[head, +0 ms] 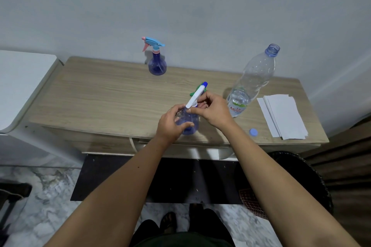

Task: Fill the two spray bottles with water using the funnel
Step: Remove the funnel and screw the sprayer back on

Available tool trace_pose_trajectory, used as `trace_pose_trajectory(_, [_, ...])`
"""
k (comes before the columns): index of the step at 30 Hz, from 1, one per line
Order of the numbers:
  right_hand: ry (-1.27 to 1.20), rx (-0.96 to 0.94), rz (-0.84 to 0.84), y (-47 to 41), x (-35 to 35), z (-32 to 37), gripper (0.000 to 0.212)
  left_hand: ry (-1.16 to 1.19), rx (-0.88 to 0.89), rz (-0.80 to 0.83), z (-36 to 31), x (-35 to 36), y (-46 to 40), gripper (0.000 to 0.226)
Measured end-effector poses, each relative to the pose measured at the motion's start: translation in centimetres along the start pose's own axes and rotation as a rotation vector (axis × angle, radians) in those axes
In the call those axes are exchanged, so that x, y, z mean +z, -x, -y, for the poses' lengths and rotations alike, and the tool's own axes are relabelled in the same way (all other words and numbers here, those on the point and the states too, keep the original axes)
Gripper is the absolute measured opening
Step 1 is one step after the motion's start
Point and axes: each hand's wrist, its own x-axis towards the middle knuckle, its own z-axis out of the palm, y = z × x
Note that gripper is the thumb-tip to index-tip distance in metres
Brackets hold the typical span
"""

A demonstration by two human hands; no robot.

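Wood-grain table (100,94), two blue-tinted spray bottles (157,64), white papers (283,115), light-blue cap (253,132).

matt wood-grain table (100,94), glossy plastic bottle (255,78)

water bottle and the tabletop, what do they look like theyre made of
Water bottle: clear, thin, glossy plastic by the look; the wall shows through it. Tabletop: pale wood-grain surface, matte, probably laminate rather than solid wood, though the view cannot settle that.

Both hands, left hand (172,121) and right hand (212,109), around near spray bottle (188,120)
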Motion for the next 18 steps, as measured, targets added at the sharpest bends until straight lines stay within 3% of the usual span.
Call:
trace_pose_trajectory(5, [-0.065, -0.001, 0.135, 0.0, -1.1, -0.1, 0.040, 0.016, -0.013, 0.007, -0.1, -0.1, 0.0, 0.068])
trace_pose_trajectory(12, [-0.027, -0.002, 0.023, -0.2, -0.8, -0.2, 0.032, 0.010, -0.026, 0.000, -0.5, 0.0, 0.1, 0.067])
trace_pose_trajectory(18, [-0.144, 0.003, 0.131, 0.2, -0.7, -0.9, 0.042, -0.013, -0.036, -0.010, -0.8, 0.1, 0.1, 0.065])
